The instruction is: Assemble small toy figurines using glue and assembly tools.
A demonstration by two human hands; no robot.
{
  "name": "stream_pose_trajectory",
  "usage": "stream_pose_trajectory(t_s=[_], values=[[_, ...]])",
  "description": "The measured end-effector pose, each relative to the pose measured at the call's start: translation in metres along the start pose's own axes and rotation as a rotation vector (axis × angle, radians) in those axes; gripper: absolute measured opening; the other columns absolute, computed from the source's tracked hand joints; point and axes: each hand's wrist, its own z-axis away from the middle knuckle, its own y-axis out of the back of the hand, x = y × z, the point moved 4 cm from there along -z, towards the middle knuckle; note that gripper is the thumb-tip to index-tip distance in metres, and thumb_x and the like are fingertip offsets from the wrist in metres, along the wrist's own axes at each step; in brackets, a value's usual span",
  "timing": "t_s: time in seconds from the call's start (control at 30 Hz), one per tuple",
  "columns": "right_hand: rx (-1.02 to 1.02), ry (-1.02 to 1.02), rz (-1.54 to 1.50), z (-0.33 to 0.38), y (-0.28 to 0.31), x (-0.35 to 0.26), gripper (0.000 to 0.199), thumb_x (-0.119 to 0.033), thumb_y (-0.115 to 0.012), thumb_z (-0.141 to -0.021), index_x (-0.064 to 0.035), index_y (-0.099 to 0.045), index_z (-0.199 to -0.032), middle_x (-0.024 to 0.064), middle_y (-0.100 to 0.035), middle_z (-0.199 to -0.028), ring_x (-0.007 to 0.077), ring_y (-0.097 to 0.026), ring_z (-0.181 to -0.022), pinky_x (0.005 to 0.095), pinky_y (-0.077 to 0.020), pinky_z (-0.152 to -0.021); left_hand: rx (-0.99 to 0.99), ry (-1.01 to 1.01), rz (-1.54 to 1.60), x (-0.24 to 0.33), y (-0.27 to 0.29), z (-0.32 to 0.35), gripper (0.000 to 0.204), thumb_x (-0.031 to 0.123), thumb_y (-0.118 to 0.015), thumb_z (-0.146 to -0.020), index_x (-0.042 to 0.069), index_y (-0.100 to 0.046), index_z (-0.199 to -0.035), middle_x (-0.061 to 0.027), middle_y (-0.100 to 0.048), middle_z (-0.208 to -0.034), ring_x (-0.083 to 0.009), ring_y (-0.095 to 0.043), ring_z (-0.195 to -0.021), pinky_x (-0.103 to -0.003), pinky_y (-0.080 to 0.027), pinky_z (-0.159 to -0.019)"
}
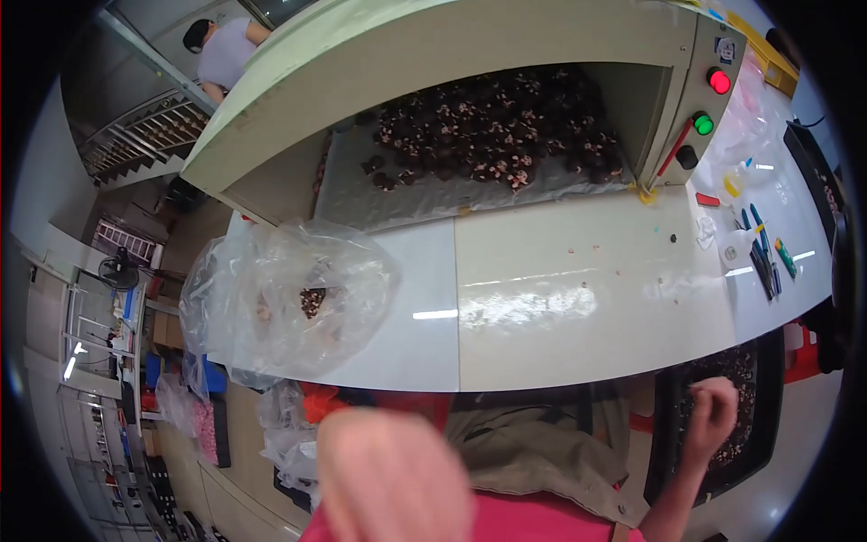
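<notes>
My left hand (388, 479) is a large blur close to the camera at the lower middle, so its fingers cannot be made out. Over a black tray (666, 443) at the lower right, my right hand (713, 411) is raised with its fingers loosely bent; I see nothing held in it. Small dark and pale pieces (745, 397) are scattered in that tray. On the left of the white worktop lies a clear plastic bag (361, 312), with a small heap of brown and pale pieces (312, 303) showing at its middle.
A cream machine housing (433, 63) spans the back, with many dark round pieces (488, 126) on a grey sheet (397, 210) inside. Red (719, 81) and green (703, 124) lights sit on its right post. Pens and tools (763, 257) lie far right. A person (226, 54) stands behind.
</notes>
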Motion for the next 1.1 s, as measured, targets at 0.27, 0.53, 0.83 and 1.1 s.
stream_pose_trajectory(t_s=[0.27, 0.53, 0.83, 1.1], values=[[-0.265, 0.159, -0.307, -0.046, -0.107, -0.055, 0.011, 0.005, -0.064, -0.074, -0.0014, -0.058, -0.08, 0.0083, -0.059, -0.072, 0.0202, -0.056, -0.063, 0.0279, -0.0443, -0.058, 0.807, 0.402, -1.87, 0.004, 0.238, 0.019, 0.027, 0.014, -0.067, -0.08, 0.005, -0.06, -0.104, -0.0116, -0.063, -0.097, -0.024, -0.061, -0.093, -0.033, -0.049, -0.079], [-0.294, -0.028, -0.195, -0.043, -0.122, -0.045, 0.003, 0.002, -0.057, -0.084, 0.0015, -0.054, -0.083, 0.0058, -0.057, -0.077, 0.0118, -0.055, -0.07, 0.0238, -0.0454, -0.065, 0.815, 0.399, -2.155, 0.005, 0.284, 0.026, 0.027, 0.015, -0.064, -0.077, 0.013, -0.058, -0.104, -0.0139, -0.061, -0.095, -0.029, -0.06, -0.088, -0.038, -0.049, -0.077], [-0.331, -0.015, -0.235, -0.029, -0.114, -0.045, 0.013, 0.0, -0.061, -0.081, -0.0002, -0.055, -0.092, 0.0083, -0.058, -0.09, 0.0145, -0.057, -0.078, 0.0233, -0.0456, -0.067, 0.825, 0.318, -0.938, -0.015, 0.136, 0.023, 0.029, 0.021, -0.057, -0.089, 0.004, -0.052, -0.112, -0.0079, -0.06, -0.098, -0.0132, -0.056, -0.088, -0.028, -0.046, -0.076], [-0.522, 0.173, -0.404, 0.017, -0.126, -0.102, 0.04, 0.001, -0.075, -0.066, -0.0045, -0.057, -0.101, 0.0095, -0.06, -0.097, 0.0225, -0.057, -0.088, 0.0328, -0.0458, -0.077, 0.76, 0.758, -0.215, -0.072, -0.007, 0.079, 0.024, 0.019, -0.044, -0.098, 0.002, -0.05, -0.114, -0.0028, -0.058, -0.095, -0.0075, -0.053, -0.077, -0.022, -0.046, -0.072]])
